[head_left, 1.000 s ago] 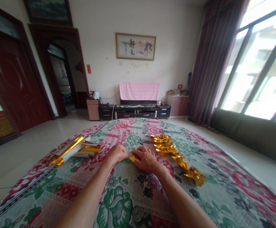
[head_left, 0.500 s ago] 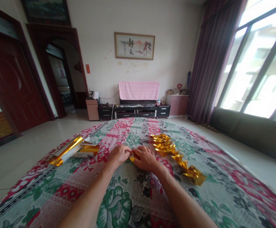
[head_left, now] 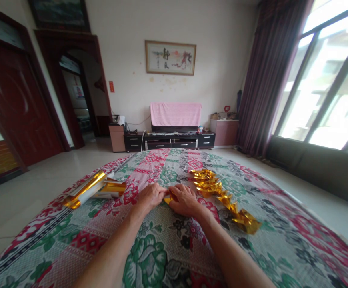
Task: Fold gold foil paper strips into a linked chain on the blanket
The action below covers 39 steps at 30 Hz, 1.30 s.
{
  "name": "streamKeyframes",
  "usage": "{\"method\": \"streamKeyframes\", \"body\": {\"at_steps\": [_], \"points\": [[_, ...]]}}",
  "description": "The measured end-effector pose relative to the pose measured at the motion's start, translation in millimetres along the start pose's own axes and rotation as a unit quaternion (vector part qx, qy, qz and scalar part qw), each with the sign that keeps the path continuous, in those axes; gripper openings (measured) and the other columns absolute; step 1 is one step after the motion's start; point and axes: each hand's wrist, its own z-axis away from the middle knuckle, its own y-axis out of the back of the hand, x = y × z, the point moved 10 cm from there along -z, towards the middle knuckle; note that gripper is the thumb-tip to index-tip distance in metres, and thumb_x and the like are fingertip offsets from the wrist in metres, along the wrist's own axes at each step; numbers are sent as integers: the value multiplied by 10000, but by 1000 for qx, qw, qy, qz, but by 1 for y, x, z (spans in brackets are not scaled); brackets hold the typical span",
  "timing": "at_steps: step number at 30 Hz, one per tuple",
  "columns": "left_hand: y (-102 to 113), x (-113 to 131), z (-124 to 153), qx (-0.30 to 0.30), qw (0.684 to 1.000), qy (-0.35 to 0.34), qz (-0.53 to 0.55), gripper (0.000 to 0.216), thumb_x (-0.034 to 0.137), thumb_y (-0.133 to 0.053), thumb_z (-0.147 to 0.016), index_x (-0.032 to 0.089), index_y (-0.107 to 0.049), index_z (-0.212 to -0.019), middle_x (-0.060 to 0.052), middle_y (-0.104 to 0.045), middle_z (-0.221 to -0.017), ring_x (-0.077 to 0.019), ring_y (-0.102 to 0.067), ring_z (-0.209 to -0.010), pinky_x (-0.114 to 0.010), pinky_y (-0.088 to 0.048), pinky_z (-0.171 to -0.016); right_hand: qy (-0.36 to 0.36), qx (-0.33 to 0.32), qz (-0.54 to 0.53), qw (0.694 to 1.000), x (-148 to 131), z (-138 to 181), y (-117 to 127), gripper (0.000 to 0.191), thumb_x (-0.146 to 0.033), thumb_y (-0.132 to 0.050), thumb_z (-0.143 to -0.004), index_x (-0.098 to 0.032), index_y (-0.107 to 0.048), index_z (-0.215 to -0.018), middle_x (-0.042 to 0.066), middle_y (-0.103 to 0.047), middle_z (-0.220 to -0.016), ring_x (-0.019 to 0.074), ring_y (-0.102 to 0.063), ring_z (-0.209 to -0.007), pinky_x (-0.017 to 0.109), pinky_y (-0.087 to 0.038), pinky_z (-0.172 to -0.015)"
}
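At the middle of the cloth-covered table, my left hand (head_left: 153, 195) and my right hand (head_left: 183, 200) meet over a small piece of gold foil paper (head_left: 167, 199). The fingers of both hands are closed on it, and most of the piece is hidden under them. Folded gold foil pieces (head_left: 207, 185) lie in a loose row to the right of my right hand, trailing toward me. Left of my left hand rest rolled gold foil sheets (head_left: 87, 191) with white backs, partly overlapping.
A flowered tablecloth (head_left: 145, 260) in red, green and grey covers the round table. Beyond its far edge stands a low black TV cabinet (head_left: 174, 141) with a pink cloth (head_left: 175, 114) over the screen. A purple curtain (head_left: 259, 80) and window are on the right.
Both hands stay in nearly the same spot, with only a slight shift of the fingers on the foil. The view has moved very slightly.
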Motion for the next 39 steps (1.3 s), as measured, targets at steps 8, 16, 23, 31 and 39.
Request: {"method": "streamKeyframes", "body": {"at_steps": [8, 16, 23, 31, 39], "points": [[0, 2, 2, 12, 1000, -1, -28, 331, 302, -362, -840, 336, -676, -936, -40, -584, -741, -171, -567, -719, -250, -345, -588, -8, -2, -2, 1000, 0, 0, 0, 339, -334, -457, -747, -300, -513, -1080, 30, -468, -1135, 225, -388, -1080, 389, -268, -900], [-1, 3, 4, -1, 1000, 3, -31, 332, 298, -349, -848, 310, -672, -926, -41, -567, -757, -162, -562, -720, -244, -356, -590, -1, 7, -3, 1000, 2, -1, 0, 351, -341, -463, -734, -298, -523, -1077, 30, -465, -1149, 228, -391, -1082, 399, -271, -910], [-1, 3, 5, -6, 1000, 13, -19, 335, 315, -344, -856, 301, -666, -952, -44, -563, -782, -159, -557, -732, -236, -365, -589, -4, 7, -1, 1000, 3, -1, -1, 358, -352, -459, -744, -299, -518, -1092, 30, -465, -1155, 230, -388, -1091, 397, -272, -914], [0, 5, 6, -12, 1000, 14, -18, 331, 296, -352, -851, 301, -659, -973, -47, -568, -794, -160, -561, -750, -239, -389, -626, -2, 0, 2, 1000, 2, -1, -2, 357, -343, -462, -749, -294, -520, -1098, 33, -461, -1163, 230, -375, -1103, 392, -245, -923], [7, 0, 2, 12, 998, 34, 42, 314, 261, -413, -816, 249, -653, -1017, -50, -649, -886, -157, -582, -822, -228, -408, -712, -5, 9, 13, 1000, 1, -1, 0, 327, -353, -471, -750, -289, -531, -1065, 31, -476, -1127, 225, -402, -1060, 380, -279, -886]]}}
